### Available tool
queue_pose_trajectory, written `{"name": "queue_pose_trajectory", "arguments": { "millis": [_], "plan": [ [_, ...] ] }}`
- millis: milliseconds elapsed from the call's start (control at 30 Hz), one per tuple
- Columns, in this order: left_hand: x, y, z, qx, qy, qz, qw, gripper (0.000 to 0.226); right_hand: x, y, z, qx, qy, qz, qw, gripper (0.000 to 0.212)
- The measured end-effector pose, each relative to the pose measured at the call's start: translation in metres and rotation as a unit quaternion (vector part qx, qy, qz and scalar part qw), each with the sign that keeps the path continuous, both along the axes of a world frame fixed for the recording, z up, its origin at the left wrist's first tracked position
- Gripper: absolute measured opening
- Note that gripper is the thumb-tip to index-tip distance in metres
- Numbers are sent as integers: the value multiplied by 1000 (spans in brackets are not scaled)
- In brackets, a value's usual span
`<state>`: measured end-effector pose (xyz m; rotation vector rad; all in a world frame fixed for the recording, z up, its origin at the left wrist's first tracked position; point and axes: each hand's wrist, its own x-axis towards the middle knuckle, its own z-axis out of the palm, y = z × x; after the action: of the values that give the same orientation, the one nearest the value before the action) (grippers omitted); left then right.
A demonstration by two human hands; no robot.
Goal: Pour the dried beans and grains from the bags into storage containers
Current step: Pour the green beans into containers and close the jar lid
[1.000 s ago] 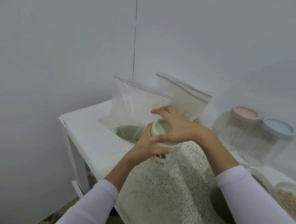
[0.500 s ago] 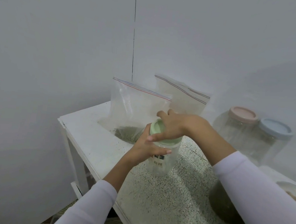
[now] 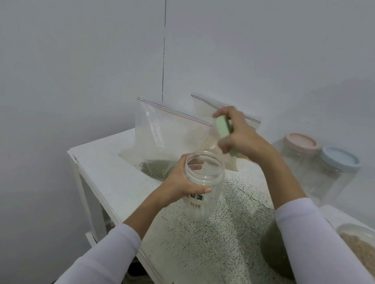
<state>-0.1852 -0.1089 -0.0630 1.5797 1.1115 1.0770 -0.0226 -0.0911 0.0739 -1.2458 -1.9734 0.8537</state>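
Observation:
An empty clear plastic jar point(image 3: 202, 189) with a barcode label stands open on the speckled table point(image 3: 193, 253). My left hand point(image 3: 179, 185) grips its side just below the rim. My right hand point(image 3: 238, 133) holds the jar's pale green lid point(image 3: 223, 134) tilted on edge, above and behind the jar. Behind the jar stands a clear zip bag point(image 3: 161, 139) with greenish beans at the bottom. A second zip bag point(image 3: 210, 112) with pale grain leans behind it, partly hidden by my right hand.
Two clear jars stand at the back right, one with a pink lid point(image 3: 299, 143), one with a blue lid point(image 3: 339, 159). A bowl of tan grain point(image 3: 365, 248) sits at the right edge. A dark green mass point(image 3: 274, 255) lies under my right forearm. The white table's edge runs along the left.
My right hand has taken the green lid off the jar and lifted it up and to the right. My left hand keeps hold of the jar.

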Motion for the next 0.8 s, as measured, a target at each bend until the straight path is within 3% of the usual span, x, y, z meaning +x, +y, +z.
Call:
{"name": "queue_pose_trajectory", "arguments": {
  "millis": [33,100,267,367,567,700,800],
  "plan": [
    [1,0,0,1,0,1,1000,105,4,2,-5,2,66,-57,996,64],
    [3,-1,0,6,0,7,1000,105,12,11,-23,0,104,-151,983,58],
    [0,-2,-2,3,-3,1,1000,96,37,29,-87,-76,-32,-298,951,39],
    [-1,-3,-3,4,-3,3,1000,91,43,27,-117,-168,-83,-294,937,33],
    [5,-3,-1,12,-4,24,1000,105,40,22,-150,-256,-9,-277,926,32],
    [6,-3,-1,7,-1,34,999,108,39,21,-170,-200,-171,-294,919,29],
    [6,-5,-1,1,-16,33,999,112,40,23,-171,-204,-207,-309,906,33]
  ]
}}
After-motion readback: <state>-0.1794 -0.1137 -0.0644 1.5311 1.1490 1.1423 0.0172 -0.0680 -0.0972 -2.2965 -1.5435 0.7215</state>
